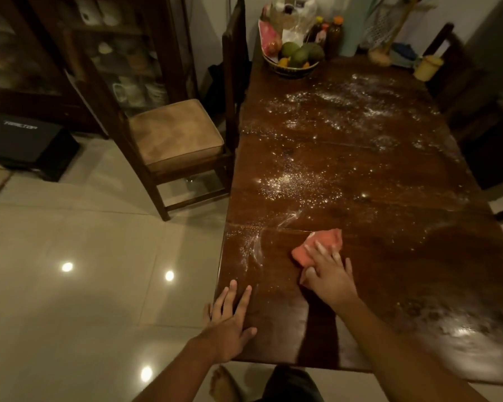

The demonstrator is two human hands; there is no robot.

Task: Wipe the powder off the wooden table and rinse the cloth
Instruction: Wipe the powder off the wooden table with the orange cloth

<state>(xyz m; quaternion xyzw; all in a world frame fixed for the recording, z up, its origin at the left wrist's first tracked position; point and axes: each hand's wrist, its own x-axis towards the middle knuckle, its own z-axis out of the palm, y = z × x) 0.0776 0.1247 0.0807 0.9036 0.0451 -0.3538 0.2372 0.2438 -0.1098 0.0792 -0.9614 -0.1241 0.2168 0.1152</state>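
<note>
A cushioned chair (pixel 175 135) stood in the upper left of the frame, beside the wooden table (pixel 395 256). At lower centre the left hand (pixel 230 322) lay flat on the table's near left edge, fingers straight and spread, holding nothing. White powder (pixel 291 181) speckled the middle and far tabletop, with smeared streaks near the left edge. Right of those streaks, the pink cloth (pixel 324 242) lay bunched under the right hand (pixel 330 278), which pressed it down with straight, spread fingers. A fruit bowl (pixel 291 69) sat at the top centre.

A crumpled pink cloth (pixel 328 238) lies under the right fingers (pixel 336 256) on the dark tabletop (pixel 395 256); white powder (pixel 291 181) speckles beyond them, smeared to their left.
</note>
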